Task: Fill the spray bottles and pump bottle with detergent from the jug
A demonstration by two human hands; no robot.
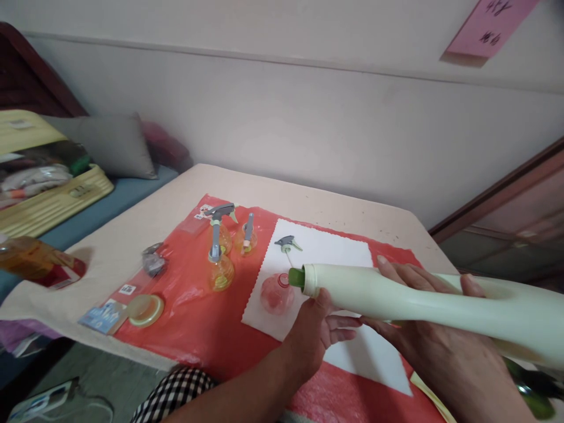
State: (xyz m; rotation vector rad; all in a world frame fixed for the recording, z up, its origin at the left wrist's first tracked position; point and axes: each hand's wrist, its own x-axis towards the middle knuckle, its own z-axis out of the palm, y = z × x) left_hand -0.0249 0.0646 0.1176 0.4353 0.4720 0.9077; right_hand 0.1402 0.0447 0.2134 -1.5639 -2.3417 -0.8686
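A long, pale green plastic jug (352,288) with a threaded neck lies sideways across the right of the view. A darker green piece (296,277) sticks out of its mouth. My right hand (427,317) is wrapped around the jug's body, the fingers passing over the top and the handle gap. Under the neck is my left hand (328,323), its thumb against the neck and its fingers apart below. Behind the neck stands a pinkish clear round bottle (277,294) with a red-rimmed mouth. Its grey and pale green spray head (288,242) lies behind it on a white sheet (326,238).
Several yellowish spray bottles (221,273) stand on the red plastic sheet (189,305). A round lid-like disc (146,309), a blue card packet (102,317) and a drink bottle (39,261) are leftward. A dark green object (533,388) is partly hidden lower right. The wall (282,117) borders the table.
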